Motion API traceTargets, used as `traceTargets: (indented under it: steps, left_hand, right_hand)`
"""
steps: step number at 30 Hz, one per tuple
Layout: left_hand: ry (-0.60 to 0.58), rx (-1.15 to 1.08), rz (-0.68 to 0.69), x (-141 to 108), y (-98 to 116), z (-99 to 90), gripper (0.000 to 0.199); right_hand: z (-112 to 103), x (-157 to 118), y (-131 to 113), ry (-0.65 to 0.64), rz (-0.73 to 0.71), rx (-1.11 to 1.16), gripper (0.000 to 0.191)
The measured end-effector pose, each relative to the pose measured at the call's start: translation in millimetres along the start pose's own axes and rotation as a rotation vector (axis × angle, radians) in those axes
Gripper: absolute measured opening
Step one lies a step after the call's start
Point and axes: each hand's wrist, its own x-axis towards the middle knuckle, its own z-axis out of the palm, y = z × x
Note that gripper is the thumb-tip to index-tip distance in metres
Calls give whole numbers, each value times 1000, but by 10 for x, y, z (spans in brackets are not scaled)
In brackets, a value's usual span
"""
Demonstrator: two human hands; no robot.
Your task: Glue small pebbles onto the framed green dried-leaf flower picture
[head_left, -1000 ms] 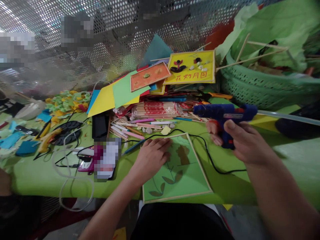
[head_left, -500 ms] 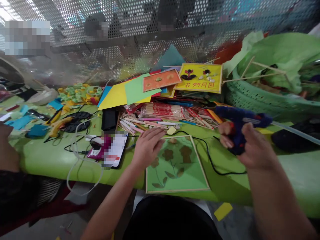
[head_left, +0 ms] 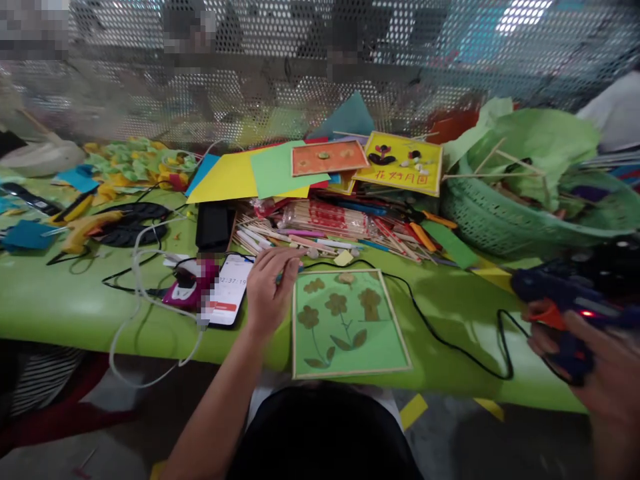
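Observation:
The fingers of my left hand (head_left: 270, 287) are curled round a thin blue pen-like stick (head_left: 300, 269), only partly visible, between the phone and the green picture. My right hand (head_left: 575, 340) grips a dark blue glue gun (head_left: 560, 293) with an orange trigger and a lit red light, over the table's right side. In front of me lies the green picture (head_left: 370, 347), framed with thin sticks and bearing brown flower, leaf and tree shapes. A round piece (head_left: 345, 279) sits at its top edge.
A phone (head_left: 231, 293) and magenta power adapter (head_left: 193, 287) lie left, with looping cables. Behind are bundled sticks (head_left: 320, 219), coloured paper (head_left: 225, 179), and orange (head_left: 330, 159) and yellow (head_left: 400, 163) pictures. A green basket (head_left: 500, 213) stands right; a yellow glue gun (head_left: 90, 230) lies left.
My left hand has moved left off the green picture's edge and its fingers have curled. My right hand has carried the glue gun right and lower. The view has shifted slightly.

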Motion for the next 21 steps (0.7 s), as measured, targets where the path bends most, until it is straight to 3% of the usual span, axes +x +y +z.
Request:
traceTargets:
  steps: [3,6,21]
  left_hand:
    - [-4,-13,4,-55,-15,-22,22]
    - [-42,-15,-13,-117,-32,-46,23]
    - [-89,-30,-35,-222,-113,-99,22]
  right_hand:
    - [115,-76,-26,34,11,139,25]
    - [191,-53,24,49,45,127,25]
    - [268,223,219,-139,33,22,17]
